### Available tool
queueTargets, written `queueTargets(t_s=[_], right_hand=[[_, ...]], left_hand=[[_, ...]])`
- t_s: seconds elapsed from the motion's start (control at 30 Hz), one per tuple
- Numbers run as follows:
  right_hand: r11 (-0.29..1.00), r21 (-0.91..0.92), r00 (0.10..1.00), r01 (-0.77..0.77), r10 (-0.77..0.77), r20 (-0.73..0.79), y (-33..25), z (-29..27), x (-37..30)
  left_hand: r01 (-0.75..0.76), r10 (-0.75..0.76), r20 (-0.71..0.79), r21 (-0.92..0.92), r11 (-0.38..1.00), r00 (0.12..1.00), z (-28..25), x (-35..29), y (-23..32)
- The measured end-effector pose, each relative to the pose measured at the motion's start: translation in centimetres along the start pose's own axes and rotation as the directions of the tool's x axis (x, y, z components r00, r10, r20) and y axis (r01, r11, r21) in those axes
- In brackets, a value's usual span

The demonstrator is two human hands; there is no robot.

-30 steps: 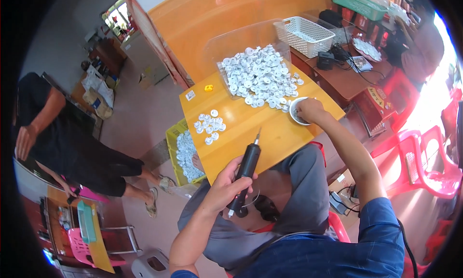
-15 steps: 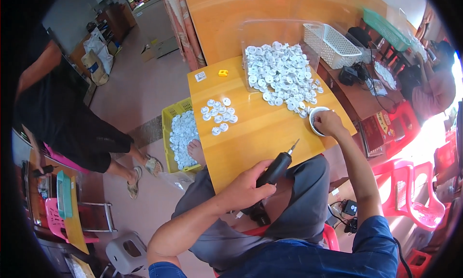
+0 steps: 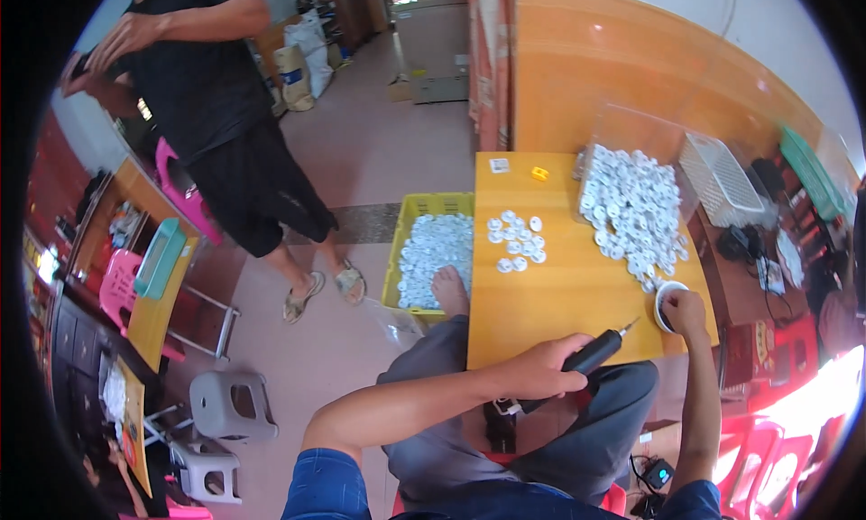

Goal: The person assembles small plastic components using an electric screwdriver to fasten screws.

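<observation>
At the yellow wooden counter point(image 3: 559, 285), left hand point(image 3: 541, 376) grips a black pen-shaped power tool point(image 3: 586, 362); right hand's point(image 3: 686, 308) fingers pinch a white round cap point(image 3: 666, 296), apparently awaiting the tip.

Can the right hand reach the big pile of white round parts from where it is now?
Probably yes. The right hand rests at the table's near right edge, the big pile of white parts begins just beyond it, and nothing stands between them.

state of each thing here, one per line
left hand: gripping black tool
black tool: held, tip over table
right hand: holding round white part
round white part: at table edge
yellow crate: holds white parts
white basket: looks empty
grey stool: upright
</observation>
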State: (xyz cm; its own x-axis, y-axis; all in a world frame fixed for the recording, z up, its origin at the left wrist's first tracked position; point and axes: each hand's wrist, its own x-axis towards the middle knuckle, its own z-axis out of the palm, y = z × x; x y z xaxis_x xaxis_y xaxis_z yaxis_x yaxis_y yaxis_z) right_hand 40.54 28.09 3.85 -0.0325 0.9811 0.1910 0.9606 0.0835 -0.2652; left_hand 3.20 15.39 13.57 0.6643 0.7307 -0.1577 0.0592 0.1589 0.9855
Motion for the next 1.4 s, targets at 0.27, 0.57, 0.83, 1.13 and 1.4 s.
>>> queueTargets(t_s=[0.27, 0.57, 0.83, 1.13, 1.4], right_hand=[[0.998, -0.067, 1.000, 0.006, -0.008, -0.029, -0.8, -0.6, -0.2], [0.993, -0.010, 0.990, 0.119, -0.119, -0.078, 0.1, 1.1, 1.0], [0.997, 0.045, 0.991, 0.064, -0.058, -0.120, -0.6, 1.3, 0.5], [0.988, 0.142, 0.990, 0.064, -0.045, -0.135, -1.6, 0.7, 0.3], [0.935, 0.354, 0.941, 0.034, 0.090, -0.326, -3.5, -1.7, -0.8]], left_hand=[[0.033, -0.038, 0.044, 0.107, 0.994, 0.998, -0.4, 0.0, -0.3], [-0.009, 0.007, 0.040, 0.058, 0.998, 0.999, -0.6, 0.0, -0.8], [0.015, -0.017, 0.033, 0.070, 0.997, 0.999, -0.3, -0.5, -0.6], [0.056, -0.056, 0.045, 0.012, 0.998, 0.997, -0.5, -0.3, -1.4], [0.065, -0.068, 0.117, 0.031, 0.997, 0.991, 0.2, 0.8, -0.3]])
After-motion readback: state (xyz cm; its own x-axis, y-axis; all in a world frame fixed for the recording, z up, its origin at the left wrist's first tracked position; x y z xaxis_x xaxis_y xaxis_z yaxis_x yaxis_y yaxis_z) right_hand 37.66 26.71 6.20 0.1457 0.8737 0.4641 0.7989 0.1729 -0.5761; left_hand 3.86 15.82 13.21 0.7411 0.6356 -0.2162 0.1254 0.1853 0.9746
